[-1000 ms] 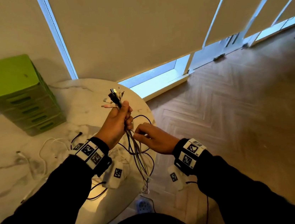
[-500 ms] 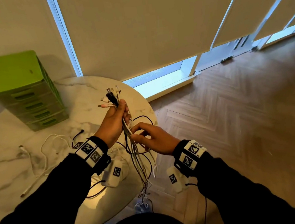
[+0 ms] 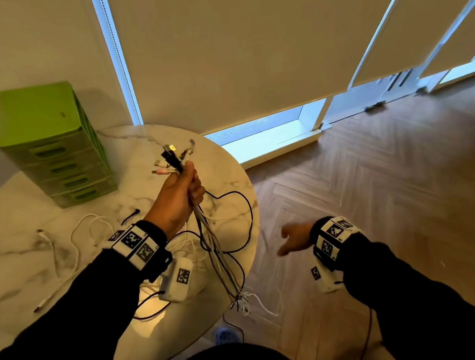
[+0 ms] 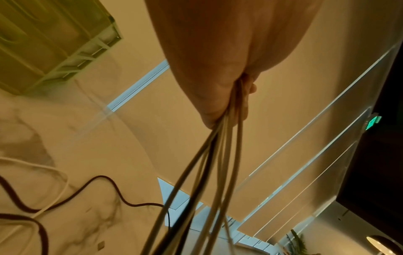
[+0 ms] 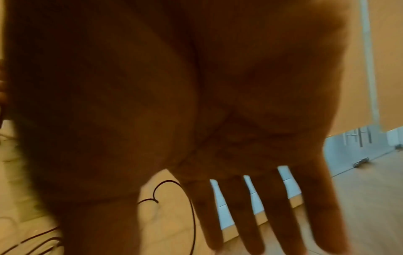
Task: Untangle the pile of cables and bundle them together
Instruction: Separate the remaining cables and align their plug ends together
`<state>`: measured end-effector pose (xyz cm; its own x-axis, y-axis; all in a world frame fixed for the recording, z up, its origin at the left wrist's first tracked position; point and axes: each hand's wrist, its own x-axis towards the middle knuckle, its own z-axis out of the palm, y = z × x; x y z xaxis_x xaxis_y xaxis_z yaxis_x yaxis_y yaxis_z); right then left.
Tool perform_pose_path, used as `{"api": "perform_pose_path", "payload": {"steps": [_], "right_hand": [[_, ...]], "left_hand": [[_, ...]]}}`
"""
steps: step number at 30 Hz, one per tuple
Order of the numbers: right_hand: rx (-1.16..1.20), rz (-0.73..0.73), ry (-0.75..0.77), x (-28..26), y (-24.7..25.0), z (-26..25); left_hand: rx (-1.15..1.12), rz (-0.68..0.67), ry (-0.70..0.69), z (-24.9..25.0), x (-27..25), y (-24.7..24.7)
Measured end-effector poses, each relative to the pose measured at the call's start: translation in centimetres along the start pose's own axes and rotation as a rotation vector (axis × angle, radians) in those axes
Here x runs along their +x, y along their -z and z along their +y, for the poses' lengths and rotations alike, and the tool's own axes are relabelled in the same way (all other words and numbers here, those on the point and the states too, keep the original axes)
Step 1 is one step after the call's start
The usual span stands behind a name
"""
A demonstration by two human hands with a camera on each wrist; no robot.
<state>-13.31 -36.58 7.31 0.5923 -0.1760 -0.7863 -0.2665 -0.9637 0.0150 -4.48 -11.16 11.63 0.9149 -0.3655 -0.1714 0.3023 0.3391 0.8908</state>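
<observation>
The left hand [image 3: 179, 198] is gripping a cable bundle [image 3: 215, 251], plugs above the fist; the right hand [image 3: 292, 237] is hanging empty, fingers spread, beside the dangling ends.

Setting was a home or office room: round white marble-patterned worktop [image 3: 19, 266], herringbone wooden floor [image 3: 396, 190], beige roller blinds [image 3: 229, 46] over floor-level windows, green plastic drawer unit [image 3: 56, 148] on the worktop.

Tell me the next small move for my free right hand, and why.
Probably bring the open right hand back to the gathered bunch of grey and white cables below the left hand gripping it: the strands hang loose, and a black cable still loops out over the round marble table.
</observation>
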Motion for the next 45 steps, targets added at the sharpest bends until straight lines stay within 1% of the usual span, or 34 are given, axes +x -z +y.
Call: {"api": "perform_pose_path", "payload": {"steps": [1, 4, 7, 9, 10, 12, 13, 15, 17, 19, 20, 21, 22, 23, 24, 26, 27, 28, 29, 30, 31, 32, 33, 34, 36, 38, 40, 41, 42, 43, 45], "right_hand": [[0.061, -0.010, 0.062, -0.5, 0.1, -0.7], [0.283, 0.133, 0.403, -2.9, 1.4, -4.5], [0.481, 0.257, 0.687, -4.6, 2.6, -9.2], [0.623, 0.319, 0.809, -5.1, 2.8, -11.8], [0.738, 0.344, 0.831, -5.4, 2.8, -12.8], [0.950, 0.375, 0.850, -5.8, 2.5, -14.0], [1.007, 0.398, 0.864, -6.0, 2.3, -14.5], [1.104, 0.421, 0.922, -6.3, 1.9, -15.1], [1.220, 0.338, 0.950, -6.7, 2.0, -15.8], [1.250, 0.219, 0.939, -7.1, 2.2, -16.7], [1.232, 0.157, 0.925, -7.2, 2.4, -17.2], [1.199, 0.089, 0.910, -7.5, 2.6, -17.9], [1.166, 0.045, 0.888, -7.7, 2.7, -18.3], [1.110, 0.023, 0.871, -7.9, 2.8, -18.9], [1.025, 0.033, 0.854, -7.8, 2.7, -19.5], [0.750, 0.130, 0.814, -8.0, 2.9, -20.9], [0.603, 0.171, 0.785, -8.1, 2.9, -21.5], [0.501, 0.179, 0.731, -8.0, 3.0, -22.3], [0.500, 0.162, 0.694, -7.9, 3.1, -23.0], [0.512, 0.153, 0.698, -8.4, 3.3, -23.7], [0.549, 0.127, 0.728, -8.9, 3.4, -24.5], [0.607, 0.070, 0.737, -9.2, 3.5, -25.3], [0.664, 0.031, 0.779, -9.4, 3.5, -26.2], [0.720, 0.037, 0.803, -9.4, 3.6, -26.9], [0.904, -0.035, 0.784, -9.3, 3.7, -28.0], [1.036, -0.128, 0.795, -9.7, 4.0, -29.0], [1.155, -0.214, 0.808, -10.3, 4.4, -29.9], [1.206, -0.283, 0.819, -10.4, 4.6, -30.5], [1.250, -0.365, 0.842, -10.7, 4.7, -31.0], [1.269, -0.434, 0.869, -10.9, 4.7, -31.7], [1.276, -0.522, 0.901, -11.3, 4.8, -33.1]], "left_hand": [[0.001, -0.025, 0.005, 0.1, -0.2, -0.3], [0.064, -0.093, -0.021, 0.0, -0.5, -0.7], [0.281, -0.157, -0.106, 0.3, -1.2, -1.0], [0.452, -0.169, -0.134, 0.8, -1.7, -0.9], [0.511, -0.168, -0.146, 1.2, -1.8, -0.6], [0.615, -0.155, -0.174, 1.7, -1.9, 0.2], [0.643, -0.138, -0.175, 2.2, -2.1, 0.8], [0.583, -0.104, -0.128, 2.9, -2.5, 1.5], [0.428, -0.125, -0.048, 3.5, -2.8, 2.3], [0.186, -0.126, -0.025, 4.1, -3.2, 2.8], [0.088, -0.091, -0.052, 4.3, -3.4, 3.2], [0.051, -0.065, -0.107, 4.6, -3.6, 3.7], [0.107, -0.055, -0.167, 4.8, -3.6, 3.9], [0.213, -0.049, -0.220, 5.2, -3.9, 4.2], [0.336, -0.050, -0.251, 5.6, -4.3, 4.4], [0.548, -0.030, -0.283, 6.5, -4.9, 5.3], [0.639, -0.042, -0.288, 6.7, -5.1, 5.8], [0.721, -0.062, -0.295, 7.0, -5.5, 6.5], [0.779, -0.081, -0.286, 7.2, -5.8, 6.9], [0.792, -0.088, -0.275, 7.3, -6.1, 7.5], [0.762, -0.071, -0.268, 7.5, -6.5, 8.1], [0.685, -0.042, -0.255, 7.6, -6.9, 8.9], [0.570, 0.002, -0.237, 7.8, -7.3, 9.7], [0.437, 0.034, -0.219, 7.8, -7.5, 10.4], [0.178, 0.054, -0.211, 7.5, -8.3, 12.2], [0.059, -0.006, -0.152, 6.6, -9.2, 14.0], [0.062, -0.147, -0.016, 5.5, -10.4, 15.1], [0.082, -0.220, 0.067, 5.0, -11.1, 15.6], [0.130, -0.290, 0.142, 4.5, -11.6, 15.9], [0.194, -0.353, 0.187, 4.1, -12.1, 15.9], [0.378, -0.420, 0.192, 3.8, -12.8, 15.8]]}}
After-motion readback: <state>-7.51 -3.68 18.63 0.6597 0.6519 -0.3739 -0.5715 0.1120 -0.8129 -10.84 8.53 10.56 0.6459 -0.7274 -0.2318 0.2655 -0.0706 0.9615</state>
